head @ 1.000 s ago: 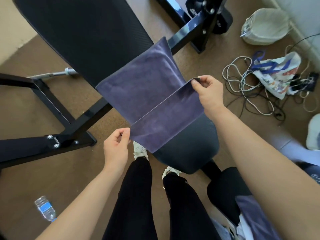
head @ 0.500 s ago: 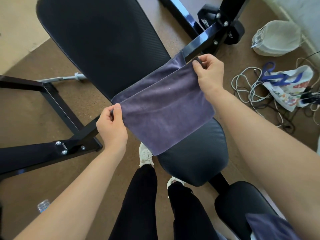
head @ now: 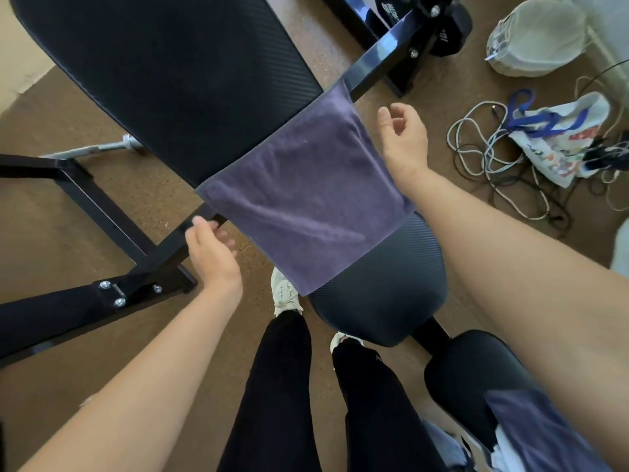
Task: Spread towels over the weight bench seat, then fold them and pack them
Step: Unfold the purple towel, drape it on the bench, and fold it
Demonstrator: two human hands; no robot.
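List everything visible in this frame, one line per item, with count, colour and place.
towel: 1, purple, folded flat across the bench where the two pads meet
backrest pad: 1, black, upper left
seat pad: 1, black, centre, partly under the towel
bench frame: black metal, left and top
second purple cloth: 1, bottom right, on other fabrics
cables: tangled, white and dark, floor at right
printed bag: 1, white with blue handles, right
mesh bag: 1, pale, top right
left hand: open, beside the towel's left edge, not gripping
right hand: open, off the towel's right edge
legs: black trousers, white shoes
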